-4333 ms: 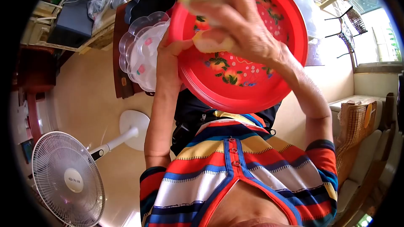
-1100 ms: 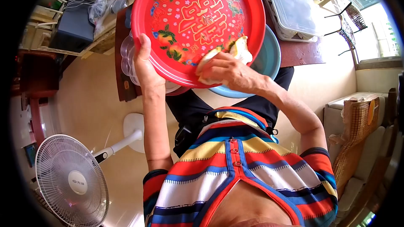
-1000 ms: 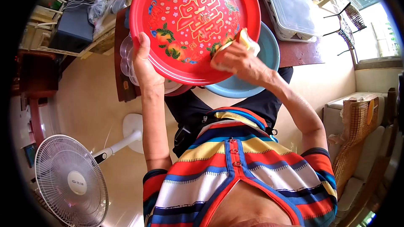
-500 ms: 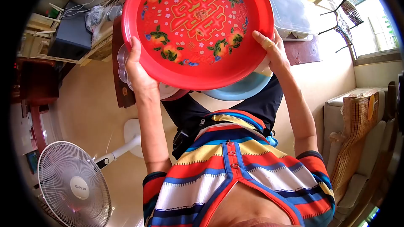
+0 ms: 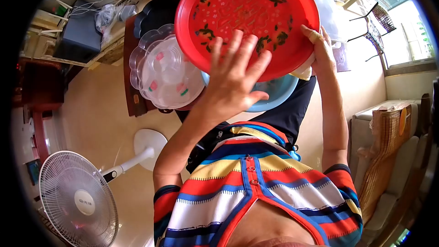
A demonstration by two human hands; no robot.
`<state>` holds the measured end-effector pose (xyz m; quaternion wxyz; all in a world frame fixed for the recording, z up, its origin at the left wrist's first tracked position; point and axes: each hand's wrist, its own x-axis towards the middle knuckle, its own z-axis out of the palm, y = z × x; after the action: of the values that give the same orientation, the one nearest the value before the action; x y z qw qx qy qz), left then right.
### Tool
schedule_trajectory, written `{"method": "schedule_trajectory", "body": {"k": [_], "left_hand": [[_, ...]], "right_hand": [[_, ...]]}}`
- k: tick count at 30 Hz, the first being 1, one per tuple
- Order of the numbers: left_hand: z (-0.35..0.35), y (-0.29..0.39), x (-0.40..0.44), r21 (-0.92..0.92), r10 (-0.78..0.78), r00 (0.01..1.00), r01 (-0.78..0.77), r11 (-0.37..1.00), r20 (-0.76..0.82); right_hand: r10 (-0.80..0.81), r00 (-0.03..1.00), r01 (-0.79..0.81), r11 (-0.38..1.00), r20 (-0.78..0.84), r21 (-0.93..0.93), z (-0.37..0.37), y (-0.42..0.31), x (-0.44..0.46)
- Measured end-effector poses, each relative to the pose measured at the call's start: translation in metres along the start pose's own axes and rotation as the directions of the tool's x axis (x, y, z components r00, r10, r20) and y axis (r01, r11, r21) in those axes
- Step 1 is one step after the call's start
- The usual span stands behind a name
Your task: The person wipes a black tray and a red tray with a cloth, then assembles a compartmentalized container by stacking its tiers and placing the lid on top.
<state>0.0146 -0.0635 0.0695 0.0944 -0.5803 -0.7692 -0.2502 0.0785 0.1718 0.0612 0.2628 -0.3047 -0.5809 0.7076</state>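
A round red tray (image 5: 292, 36) with a flower-and-fruit pattern is held tilted in front of me. My right hand (image 5: 318, 48) grips its right rim, thumb on the inner side. A pale yellowish cloth (image 5: 304, 69) shows just under that hand. My left hand (image 5: 235, 77) is open, fingers spread, over the tray's lower edge; whether the fingertips touch it I cannot tell. Below the tray sits a light blue basin (image 5: 279, 93), partly hidden. To the left lie clear scalloped plastic trays (image 5: 151, 71) with pink flower marks.
Behind the clear trays is a black scalloped tray (image 5: 157, 13) on a dark red table (image 5: 132, 89). A lidded translucent box (image 5: 327, 7) stands behind on the right. A white fan (image 5: 84, 201) is at lower left, a sofa (image 5: 382, 142) at right.
My left hand has let go of the tray's left rim and swung right in front of it. The tray has shifted right and up, uncovering the clear and black trays.
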Motion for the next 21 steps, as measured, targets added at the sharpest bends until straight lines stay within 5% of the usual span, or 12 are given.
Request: {"method": "schedule_trajectory", "body": {"k": [6, 9, 11, 12, 14, 16, 18, 20, 21], "left_hand": [[0.048, 0.005, 0.008, 0.316, 0.096, 0.993, -0.071, 0.946, -0.065], [0.03, 0.0, 0.012, 0.162, 0.114, 0.984, -0.092, 0.983, -0.134], [0.022, -0.007, 0.015, -0.152, -0.029, 0.97, -0.008, 0.988, -0.24], [0.018, -0.01, 0.015, -0.147, -0.023, 0.97, -0.013, 0.989, -0.24], [0.01, -0.016, 0.016, -0.441, -0.255, 0.939, 0.132, 0.888, -0.233], [0.0, -0.018, 0.017, -0.429, -0.255, 0.94, 0.139, 0.893, -0.226], [-0.005, -0.017, 0.017, -0.518, -0.357, 0.912, 0.211, 0.829, -0.202], [-0.012, -0.016, 0.017, -0.526, -0.398, 0.902, 0.261, 0.809, -0.165], [-0.017, -0.014, 0.018, -0.585, -0.354, 0.917, 0.186, 0.789, -0.185]], "right_hand": [[-0.033, 0.998, 0.03, 0.997, 0.046, 0.065, 0.009, -0.01, -0.019], [-0.095, 0.993, 0.081, 0.981, 0.075, 0.174, 0.005, -0.007, -0.017], [-0.105, 0.99, 0.066, 0.937, 0.096, 0.344, 0.008, -0.014, -0.021], [-0.109, 0.989, 0.07, 0.935, 0.095, 0.349, 0.008, -0.016, -0.021], [-0.195, 0.961, 0.109, 0.918, 0.195, 0.381, 0.007, -0.022, -0.021], [-0.215, 0.95, 0.108, 0.906, 0.225, 0.41, 0.026, -0.042, -0.049], [-0.376, 0.881, 0.279, 0.903, 0.287, 0.326, 0.047, -0.053, -0.071], [-0.626, 0.661, 0.606, 0.77, 0.414, 0.198, 0.06, -0.041, -0.078], [-0.739, 0.474, 0.834, 0.551, 0.479, 0.024, 0.07, -0.042, -0.078]]}}
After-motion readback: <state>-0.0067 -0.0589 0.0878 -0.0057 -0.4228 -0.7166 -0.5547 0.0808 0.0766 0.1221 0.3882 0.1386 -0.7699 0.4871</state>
